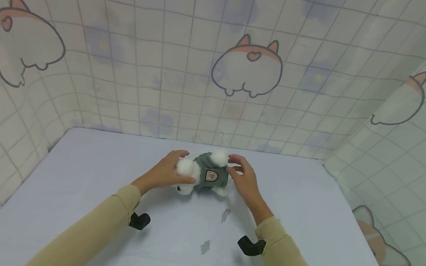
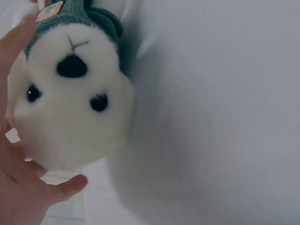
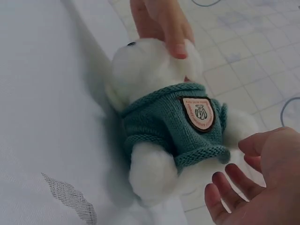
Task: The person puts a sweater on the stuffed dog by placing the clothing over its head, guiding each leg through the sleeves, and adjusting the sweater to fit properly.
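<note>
A white stuffed animal [image 1: 199,171] in a green knit sweater [image 3: 154,115] lies sideways near the far side of the table, head toward the left. Its black nose [image 2: 71,66] and eyes show in the left wrist view. On the sweater is a shield-shaped patch [image 3: 198,114]. My left hand [image 1: 166,171] holds the head, thumb across the near side and fingers behind. At the other end, my right hand [image 1: 244,177] is beside the lower body, fingers spread and loosely bent. Its thumb tip [image 3: 248,145] comes right up to a white limb [image 3: 241,129].
The stuffed animal is on a white table [image 1: 174,238]. Two small grey patches, one a grey mark [image 1: 205,247], show on its surface. A tiled-pattern curtain [image 1: 158,70] with cartoon animals surrounds the back and sides. Black straps or mounts [image 1: 252,246] sit at both wrists.
</note>
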The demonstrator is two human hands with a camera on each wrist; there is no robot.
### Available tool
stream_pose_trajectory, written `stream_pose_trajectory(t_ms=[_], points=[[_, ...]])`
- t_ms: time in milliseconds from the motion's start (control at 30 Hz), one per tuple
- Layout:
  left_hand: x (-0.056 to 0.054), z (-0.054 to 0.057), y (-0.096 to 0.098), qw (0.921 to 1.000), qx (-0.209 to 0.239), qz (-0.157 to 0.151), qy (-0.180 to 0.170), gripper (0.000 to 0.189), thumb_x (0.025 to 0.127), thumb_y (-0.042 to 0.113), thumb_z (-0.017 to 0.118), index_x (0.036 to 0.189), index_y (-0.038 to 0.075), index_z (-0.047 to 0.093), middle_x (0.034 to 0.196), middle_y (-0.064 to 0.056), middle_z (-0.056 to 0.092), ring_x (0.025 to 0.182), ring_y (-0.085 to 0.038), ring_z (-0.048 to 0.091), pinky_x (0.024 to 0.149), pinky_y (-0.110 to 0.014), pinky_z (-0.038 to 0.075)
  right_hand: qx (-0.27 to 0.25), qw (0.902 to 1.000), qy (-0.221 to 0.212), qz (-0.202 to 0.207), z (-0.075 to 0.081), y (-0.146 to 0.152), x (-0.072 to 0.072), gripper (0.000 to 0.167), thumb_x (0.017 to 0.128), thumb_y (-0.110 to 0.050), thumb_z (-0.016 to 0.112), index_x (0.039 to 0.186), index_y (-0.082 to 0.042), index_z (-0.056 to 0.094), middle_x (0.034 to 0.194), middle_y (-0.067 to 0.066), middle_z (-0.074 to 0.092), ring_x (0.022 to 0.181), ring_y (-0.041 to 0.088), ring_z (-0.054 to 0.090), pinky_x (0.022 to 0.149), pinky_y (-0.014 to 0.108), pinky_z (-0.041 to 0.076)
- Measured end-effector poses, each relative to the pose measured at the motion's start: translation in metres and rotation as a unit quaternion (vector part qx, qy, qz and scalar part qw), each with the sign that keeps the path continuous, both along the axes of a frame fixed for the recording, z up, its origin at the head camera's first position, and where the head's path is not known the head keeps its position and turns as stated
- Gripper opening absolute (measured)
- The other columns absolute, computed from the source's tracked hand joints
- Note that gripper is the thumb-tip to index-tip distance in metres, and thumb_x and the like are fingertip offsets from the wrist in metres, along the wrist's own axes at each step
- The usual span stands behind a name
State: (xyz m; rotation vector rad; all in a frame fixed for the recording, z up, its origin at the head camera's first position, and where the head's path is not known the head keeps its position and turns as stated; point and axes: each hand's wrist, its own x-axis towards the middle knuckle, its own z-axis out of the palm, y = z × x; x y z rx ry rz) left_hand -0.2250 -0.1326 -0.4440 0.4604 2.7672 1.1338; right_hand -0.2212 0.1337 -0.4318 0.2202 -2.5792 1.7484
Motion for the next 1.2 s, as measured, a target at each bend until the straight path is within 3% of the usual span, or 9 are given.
stream_pose_trajectory(t_ms=[100, 200, 267, 500, 567, 733, 867, 1000, 1200], points=[[0.002, -0.004, -0.004, 0.9992, 0.022, 0.0, -0.032, 0.103, 0.07, 0.055, 0.08, 0.149, 0.016, 0.027, 0.146, -0.013, 0.038, 0.128, -0.03, 0.045, 0.103, -0.052, 0.042, -0.001, 0.9997, -0.009, 0.023, 0.012, -0.001, 0.006, 0.04, 0.096, -0.01, 0.056, 0.135, -0.012, 0.051, 0.135, 0.011, 0.055, 0.114, 0.028, 0.058, 0.088, 0.032, 0.051], [0.003, -0.009, -0.005, 0.9971, 0.048, 0.009, -0.058, 0.098, 0.073, 0.046, 0.081, 0.147, 0.012, 0.027, 0.141, -0.015, 0.04, 0.123, -0.031, 0.046, 0.1, -0.051, 0.044, -0.005, 0.9991, -0.018, 0.038, 0.012, 0.0, 0.007, 0.043, 0.096, -0.012, 0.057, 0.139, -0.014, 0.049, 0.139, 0.011, 0.053, 0.116, 0.029, 0.057, 0.089, 0.034, 0.05], [0.003, -0.01, -0.001, 0.9958, 0.061, 0.015, -0.067, 0.093, 0.075, 0.038, 0.08, 0.146, 0.009, 0.027, 0.14, -0.016, 0.039, 0.121, -0.031, 0.046, 0.098, -0.05, 0.045, 0.0, 0.9991, -0.01, 0.042, 0.004, 0.001, 0.003, 0.046, 0.096, -0.016, 0.06, 0.14, -0.019, 0.049, 0.14, 0.009, 0.052, 0.115, 0.027, 0.058, 0.087, 0.033, 0.05], [0.004, -0.003, 0.01, 0.9972, 0.056, 0.034, -0.036, 0.082, 0.072, 0.025, 0.078, 0.139, 0.012, 0.033, 0.142, -0.014, 0.033, 0.115, -0.03, 0.046, 0.093, -0.047, 0.046, 0.043, 0.9974, 0.034, 0.046, -0.008, 0.003, 0.0, 0.056, 0.087, -0.02, 0.072, 0.138, -0.027, 0.051, 0.133, 0.005, 0.055, 0.105, 0.023, 0.06, 0.082, 0.031, 0.052], [0.004, 0.002, 0.01, 0.9968, 0.067, 0.04, -0.016, 0.081, 0.071, 0.021, 0.078, 0.138, 0.012, 0.034, 0.142, -0.013, 0.032, 0.115, -0.03, 0.046, 0.093, -0.048, 0.047, 0.061, 0.996, 0.048, 0.045, -0.008, 0.002, 0.001, 0.058, 0.086, -0.02, 0.073, 0.139, -0.026, 0.05, 0.13, 0.006, 0.056, 0.101, 0.022, 0.059, 0.08, 0.029, 0.051], [0.0, 0.02, 0.011, 0.9922, 0.092, 0.048, 0.07, 0.081, 0.069, 0.012, 0.078, 0.137, 0.008, 0.035, 0.144, -0.015, 0.03, 0.122, -0.031, 0.043, 0.1, -0.053, 0.044, 0.099, 0.9912, 0.083, 0.03, -0.007, 0.0, 0.003, 0.057, 0.084, -0.02, 0.075, 0.137, -0.02, 0.053, 0.115, 0.009, 0.06, 0.087, 0.02, 0.057, 0.069, 0.025, 0.046], [-0.003, 0.04, 0.015, 0.9898, 0.063, 0.049, 0.118, 0.082, 0.07, 0.016, 0.08, 0.139, 0.009, 0.035, 0.143, -0.014, 0.034, 0.123, -0.029, 0.044, 0.101, -0.051, 0.043, 0.111, 0.9901, 0.083, 0.024, -0.009, 0.001, 0.005, 0.048, 0.084, -0.022, 0.076, 0.127, -0.016, 0.058, 0.102, 0.009, 0.063, 0.08, 0.016, 0.054, 0.063, 0.024, 0.044], [-0.007, 0.06, 0.021, 0.9885, 0.018, 0.042, 0.144, 0.078, 0.073, 0.021, 0.077, 0.139, 0.013, 0.036, 0.145, -0.011, 0.035, 0.117, -0.027, 0.047, 0.094, -0.047, 0.047, 0.119, 0.9894, 0.072, 0.043, -0.008, 0.003, 0.009, 0.034, 0.085, -0.028, 0.075, 0.115, -0.016, 0.063, 0.095, 0.006, 0.066, 0.078, 0.015, 0.053, 0.062, 0.025, 0.045], [-0.009, 0.08, 0.029, 0.9903, -0.013, -0.014, 0.138, 0.065, 0.078, 0.025, 0.072, 0.136, 0.016, 0.043, 0.149, -0.007, 0.034, 0.116, -0.026, 0.05, 0.09, -0.044, 0.049, 0.135, 0.9855, 0.048, 0.09, -0.008, 0.007, 0.015, 0.024, 0.088, -0.034, 0.069, 0.103, -0.016, 0.066, 0.089, 0.003, 0.067, 0.073, 0.013, 0.054, 0.059, 0.027, 0.046]])
